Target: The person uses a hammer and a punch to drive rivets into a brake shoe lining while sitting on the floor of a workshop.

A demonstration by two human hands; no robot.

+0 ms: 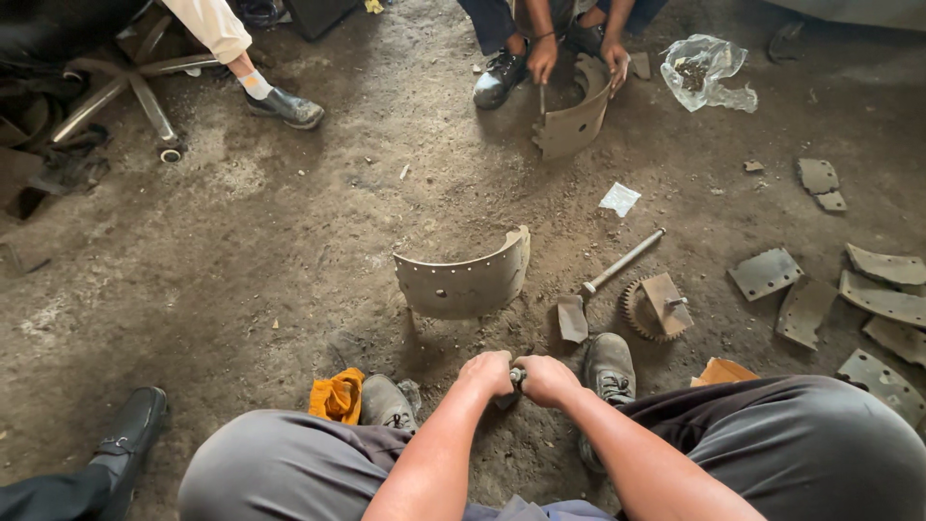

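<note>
- The left hand [487,372] and right hand [546,378] are pressed together, knuckle to knuckle, both fists clamped on a small dark tool handle [518,375]; only its rounded end shows between them, and what kind of tool it is cannot be told.
- Whatever lies under the fists is hidden by them and by the forearms; the tool's working end is out of sight.
- The landmark is the curved brake shoe [466,280], standing on edge on the dirt floor [289,241] with holes along its face. The hands and tool sit just on the near side of it, apart from it.
- The person's own grey shoes flank the hands: the left shoe [388,400] partly covered by the knee, the right shoe [609,369] nearer the brake shoe's right end.
- An orange cloth [338,394] lies near and to the left of the brake shoe, touching the left shoe.
- Just right of the brake shoe lie a hammer [606,280], its head flat on the ground, and a toothed gear [652,309] with a block resting on it.
- Further right, well apart, are scattered flat brake lining pieces [805,309], some cut off by the frame edge.
- Beyond the brake shoe, another person's hands [542,58] hold a second brake shoe [576,121] upright; their body is cut off at the top.
- A crumpled clear plastic bag [704,69] lies beside that person.
- Far left of the brake shoe, an office chair base [135,82] is partly visible.
</note>
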